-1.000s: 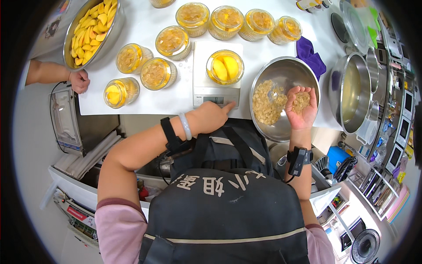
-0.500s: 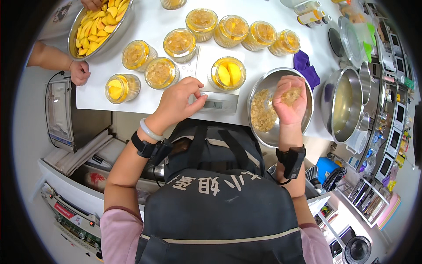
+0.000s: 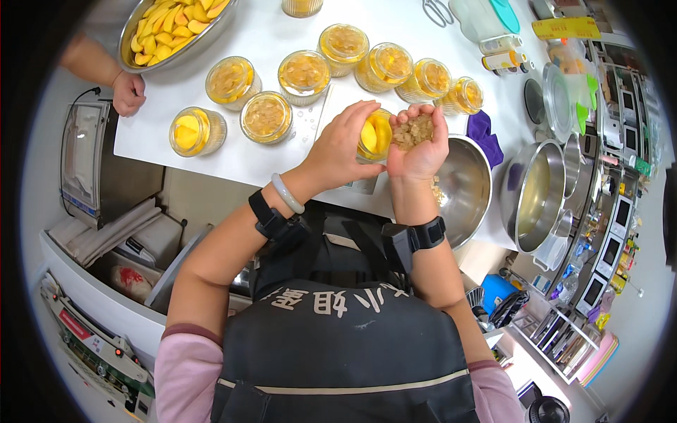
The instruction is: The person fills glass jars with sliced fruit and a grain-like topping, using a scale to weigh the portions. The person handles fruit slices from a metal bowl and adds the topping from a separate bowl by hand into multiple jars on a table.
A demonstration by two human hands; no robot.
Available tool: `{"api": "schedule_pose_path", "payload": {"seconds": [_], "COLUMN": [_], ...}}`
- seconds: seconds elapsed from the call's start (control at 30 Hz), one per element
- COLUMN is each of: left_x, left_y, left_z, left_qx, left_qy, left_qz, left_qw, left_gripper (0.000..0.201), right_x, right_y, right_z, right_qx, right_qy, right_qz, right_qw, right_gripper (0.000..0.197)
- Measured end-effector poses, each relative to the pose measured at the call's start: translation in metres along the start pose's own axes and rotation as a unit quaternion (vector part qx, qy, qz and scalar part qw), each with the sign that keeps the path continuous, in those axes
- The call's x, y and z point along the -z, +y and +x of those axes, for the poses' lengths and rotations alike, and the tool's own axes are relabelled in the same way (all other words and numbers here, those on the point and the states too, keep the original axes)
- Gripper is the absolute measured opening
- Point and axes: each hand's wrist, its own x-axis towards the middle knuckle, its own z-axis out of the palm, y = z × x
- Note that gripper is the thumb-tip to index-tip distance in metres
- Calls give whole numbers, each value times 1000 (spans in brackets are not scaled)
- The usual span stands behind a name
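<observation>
A glass jar of yellow fruit slices (image 3: 376, 134) stands on a white kitchen scale (image 3: 363, 186) near the table's front edge. My left hand (image 3: 342, 144) curves round the jar's left side, thumb in front. At the jar's right rim, my right hand (image 3: 419, 158) is cupped, palm up, round a heap of pale amber, translucent jelly-like pieces (image 3: 412, 132). More such pieces (image 3: 437, 192) lie in the steel bowl (image 3: 471, 194) to the right, partly hidden by my right forearm.
Several jars topped with amber pieces (image 3: 266, 118) stand behind and left; one jar (image 3: 197, 132) shows only yellow slices. A steel basin of fruit slices (image 3: 176, 32) is far left, near another person's hand (image 3: 128, 94). A purple cloth (image 3: 484, 139) and a bowl of liquid (image 3: 534, 194) are right.
My right hand has come out of the steel bowl and moved left to the jar, carrying the amber pieces. My left hand has moved right, against the jar. The view has shifted slightly.
</observation>
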Motion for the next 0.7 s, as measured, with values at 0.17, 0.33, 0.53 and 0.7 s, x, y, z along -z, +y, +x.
{"api": "schedule_pose_path", "payload": {"seconds": [0.17,0.33,0.53,0.7], "left_x": [-5,-4,-3,4], "left_y": [0,-4,-5,1], "left_z": [0,0,0,1], "left_qx": [6,-4,-3,10], "left_qy": [20,28,19,0], "left_qz": [-20,-29,-17,-22], "left_qw": [1000,999,1000,1000], "left_gripper": [80,76,78,79], "right_x": [-5,-7,-10,0], "right_y": [12,16,7,-39], "right_z": [-1,-2,1,9], "right_qx": [83,147,104,-80], "right_qy": [41,14,82,133], "right_qz": [-97,-121,-115,123], "right_qw": [991,982,985,980], "right_gripper": [26,28,38,49]}}
